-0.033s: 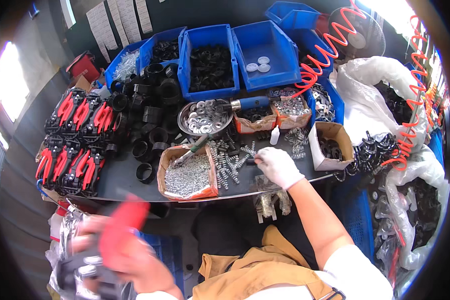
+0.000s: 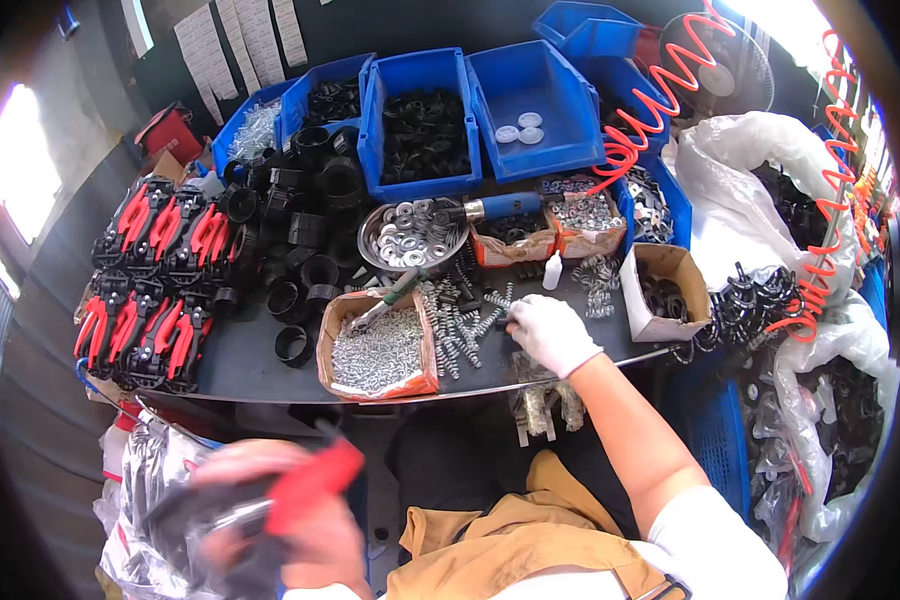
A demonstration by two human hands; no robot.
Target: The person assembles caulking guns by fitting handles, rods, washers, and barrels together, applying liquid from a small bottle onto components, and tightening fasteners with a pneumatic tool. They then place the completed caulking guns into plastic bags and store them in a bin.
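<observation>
My left hand (image 2: pixel 315 535) is low on the left, in front of the table, and smeared by motion. Its fingers wrap round a red-and-black tool (image 2: pixel 315 485), whose exact kind the blur hides. A white glove covers my right hand (image 2: pixel 552 335), which rests at the table's front edge. Its fingers are bent together beside loose coil springs (image 2: pixel 455 330) and a small dark piece at the fingertips; what they pinch, if anything, is hidden. Left of the springs stands an open carton of small metal parts (image 2: pixel 380 350) with a green-handled tool (image 2: pixel 395 298) lying across it.
Stacked red-and-black tools (image 2: pixel 150 290) fill the table's left end, next to loose black rings (image 2: pixel 292 345). Blue bins (image 2: pixel 420 185) line the back. A metal bowl of washers (image 2: pixel 410 235), a blue power driver (image 2: pixel 510 206) and a white bottle (image 2: pixel 552 270) stand mid-table. Red coiled hoses (image 2: pixel 670 90) hang right.
My left hand has swung to the right with the red-and-black tool, which has turned. My right hand has shifted only slightly, staying by the springs.
</observation>
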